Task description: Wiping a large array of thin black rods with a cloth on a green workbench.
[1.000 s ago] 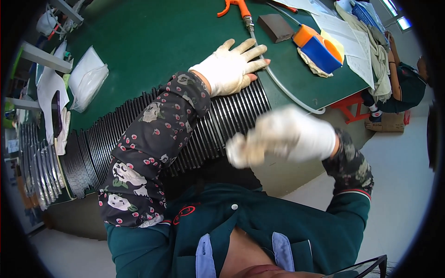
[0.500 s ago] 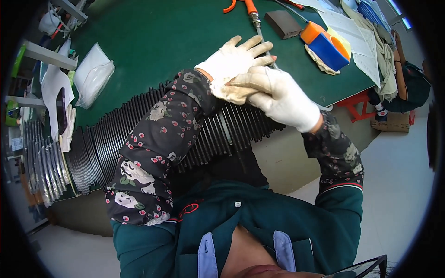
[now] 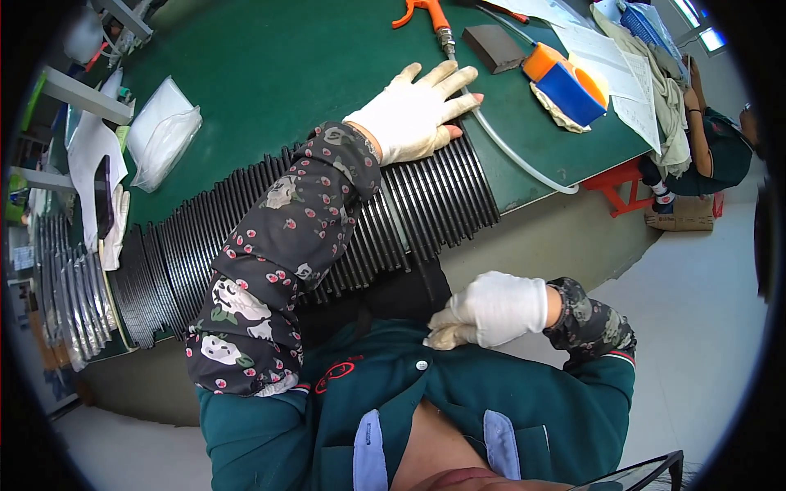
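Gloved left hand (image 3: 413,114) — ribbed (black) plates (image 3: 286,237)

The left hand (image 3: 413,114) is stretched well forward, gloved in white, palm turned down and fingers spread flat, the fingertips pointed up and to the right in the head view. Its forearm is covered by a dark flowered sleeve and is extended straight from the shoulder. The right hand (image 3: 491,311), also gloved in white, is drawn back close against the chest, its fingers curled loosely inward and the knuckles turned left. The right wrist is bent, and the elbow is held out to the person's right side.
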The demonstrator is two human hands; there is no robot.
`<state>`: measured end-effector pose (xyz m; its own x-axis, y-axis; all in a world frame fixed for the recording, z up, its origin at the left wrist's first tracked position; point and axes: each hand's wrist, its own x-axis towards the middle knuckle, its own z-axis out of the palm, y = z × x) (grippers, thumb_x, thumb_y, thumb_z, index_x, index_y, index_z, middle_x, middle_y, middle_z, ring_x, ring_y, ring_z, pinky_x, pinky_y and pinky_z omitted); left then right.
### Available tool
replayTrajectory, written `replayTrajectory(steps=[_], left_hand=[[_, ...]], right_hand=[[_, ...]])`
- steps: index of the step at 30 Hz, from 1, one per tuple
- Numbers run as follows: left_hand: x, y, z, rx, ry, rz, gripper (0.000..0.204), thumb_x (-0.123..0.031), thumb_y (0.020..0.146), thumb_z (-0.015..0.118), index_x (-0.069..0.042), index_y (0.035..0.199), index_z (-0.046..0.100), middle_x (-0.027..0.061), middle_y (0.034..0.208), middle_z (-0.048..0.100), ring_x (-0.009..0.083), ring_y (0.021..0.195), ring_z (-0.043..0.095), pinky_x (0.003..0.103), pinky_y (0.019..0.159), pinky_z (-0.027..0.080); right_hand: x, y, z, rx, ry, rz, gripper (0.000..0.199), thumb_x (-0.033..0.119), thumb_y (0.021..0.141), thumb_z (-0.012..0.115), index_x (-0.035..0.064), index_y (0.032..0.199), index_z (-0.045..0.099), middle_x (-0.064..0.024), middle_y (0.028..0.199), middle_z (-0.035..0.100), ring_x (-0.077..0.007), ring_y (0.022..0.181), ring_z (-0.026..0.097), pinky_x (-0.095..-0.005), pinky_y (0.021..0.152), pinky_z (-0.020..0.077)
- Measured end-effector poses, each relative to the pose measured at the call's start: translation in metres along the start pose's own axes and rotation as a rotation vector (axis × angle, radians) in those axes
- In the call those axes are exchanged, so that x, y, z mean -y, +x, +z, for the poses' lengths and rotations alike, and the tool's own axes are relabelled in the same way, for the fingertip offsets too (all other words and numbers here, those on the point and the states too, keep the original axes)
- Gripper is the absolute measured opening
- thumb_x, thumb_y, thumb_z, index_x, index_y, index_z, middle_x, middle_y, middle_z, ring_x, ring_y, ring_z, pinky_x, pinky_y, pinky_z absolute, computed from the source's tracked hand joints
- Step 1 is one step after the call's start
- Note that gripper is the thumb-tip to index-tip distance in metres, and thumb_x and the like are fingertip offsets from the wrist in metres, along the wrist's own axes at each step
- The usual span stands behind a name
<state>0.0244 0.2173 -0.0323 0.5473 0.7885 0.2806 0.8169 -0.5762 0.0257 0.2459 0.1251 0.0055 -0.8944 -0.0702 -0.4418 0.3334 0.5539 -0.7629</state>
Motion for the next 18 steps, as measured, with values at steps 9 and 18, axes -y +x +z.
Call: replayTrajectory(steps=[9,18], left_hand=[[0.012,-0.032,-0.033,-0.027,-0.13,0.008,0.054,-0.029,0.093,0.054,-0.011,0.142,0.038,0.0133,0.152,0.03,0.0332,0.141,0.027,0.053,0.113,0.025],[0.003,-0.042,-0.015,0.16,0.053,0.09,0.058,-0.032,0.088,0.055,-0.014,0.14,0.041,0.014,0.151,0.032,0.0317,0.14,0.031,0.051,0.111,0.029]], right_hand=[[-0.009,0.021,-0.017,-0.309,0.074,-0.048,0.046,0.046,0.09,0.06,0.0062,0.111,0.067,-0.0164,0.094,0.069,-0.0332,0.082,0.067,-0.0383,0.074,0.0539],[-0.051,0.04,-0.068,-0.937,-0.586,-0.207,0.043,0.002,0.076,0.058,0.0101,0.118,0.058,-0.0122,0.086,0.063,-0.0319,0.081,0.063,-0.0403,0.065,0.0532]])
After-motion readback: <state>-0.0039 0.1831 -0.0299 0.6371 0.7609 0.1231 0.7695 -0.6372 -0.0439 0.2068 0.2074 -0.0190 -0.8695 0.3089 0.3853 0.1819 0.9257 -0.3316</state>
